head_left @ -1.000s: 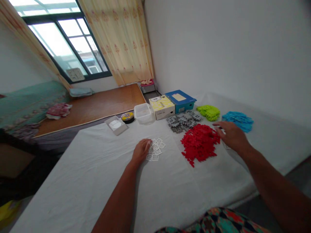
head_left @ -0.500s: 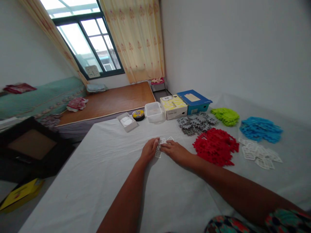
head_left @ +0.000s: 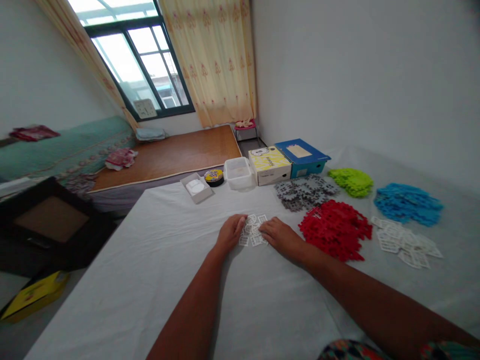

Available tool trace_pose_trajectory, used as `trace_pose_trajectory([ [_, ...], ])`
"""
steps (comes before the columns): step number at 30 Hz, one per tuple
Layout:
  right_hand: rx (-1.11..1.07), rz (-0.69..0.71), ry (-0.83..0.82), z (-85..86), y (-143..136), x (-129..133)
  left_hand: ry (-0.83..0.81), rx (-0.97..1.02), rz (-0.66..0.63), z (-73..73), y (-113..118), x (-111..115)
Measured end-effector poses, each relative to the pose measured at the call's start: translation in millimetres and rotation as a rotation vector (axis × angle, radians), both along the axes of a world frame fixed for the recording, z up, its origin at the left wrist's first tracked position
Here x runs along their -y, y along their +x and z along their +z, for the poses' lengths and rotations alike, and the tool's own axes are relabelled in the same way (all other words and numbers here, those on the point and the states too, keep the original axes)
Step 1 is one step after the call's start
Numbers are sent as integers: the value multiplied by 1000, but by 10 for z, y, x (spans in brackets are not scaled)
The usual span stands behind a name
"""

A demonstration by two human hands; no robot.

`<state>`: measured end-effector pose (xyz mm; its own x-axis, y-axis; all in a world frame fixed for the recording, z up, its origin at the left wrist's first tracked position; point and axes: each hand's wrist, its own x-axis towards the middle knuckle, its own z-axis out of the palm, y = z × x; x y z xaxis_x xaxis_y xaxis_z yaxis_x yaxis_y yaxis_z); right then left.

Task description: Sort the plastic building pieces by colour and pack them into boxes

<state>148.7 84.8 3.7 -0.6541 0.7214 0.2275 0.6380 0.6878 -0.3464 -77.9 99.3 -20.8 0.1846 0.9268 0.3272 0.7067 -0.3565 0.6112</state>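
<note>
Flat white openwork plastic pieces (head_left: 252,231) lie in a small cluster on the white-covered table. At their left edge is my left hand (head_left: 230,233), its thumb and fingers closed on the border of the cluster. My right hand (head_left: 281,237) has its fingers bent and closed at the right edge, with the fingertips on a white piece there. Parts of the outer pieces are hidden under my fingers. To the right of my right hand is a heap of red plastic pieces (head_left: 335,230). More white openwork pieces (head_left: 405,241) lie in a loose pile farther right.
Grey pieces (head_left: 304,191), lime-green pieces (head_left: 351,181) and blue pieces (head_left: 408,201) form separate heaps. Along the back stand a white open box (head_left: 196,188), a round black-and-yellow tin (head_left: 214,177), a clear plastic tub (head_left: 239,173), a yellow-and-white box (head_left: 269,165) and a blue box (head_left: 303,156).
My right hand has moved a little to the right and its fingers have drawn in, uncovering more of the white pieces. My left hand stays in nearly the same place.
</note>
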Motion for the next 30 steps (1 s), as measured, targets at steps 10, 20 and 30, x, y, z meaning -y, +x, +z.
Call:
trace_pose_trajectory([
  [10, -67, 19, -69, 55, 45, 71, 15, -20, 0, -17, -6, -11],
  [20, -106, -103, 17, 405, 377, 173, 22, -39, -19, -36, -39, -38],
  [30, -80, -914, 183, 175, 2715, 248, 26, -57, -28, -48, -43, -69],
])
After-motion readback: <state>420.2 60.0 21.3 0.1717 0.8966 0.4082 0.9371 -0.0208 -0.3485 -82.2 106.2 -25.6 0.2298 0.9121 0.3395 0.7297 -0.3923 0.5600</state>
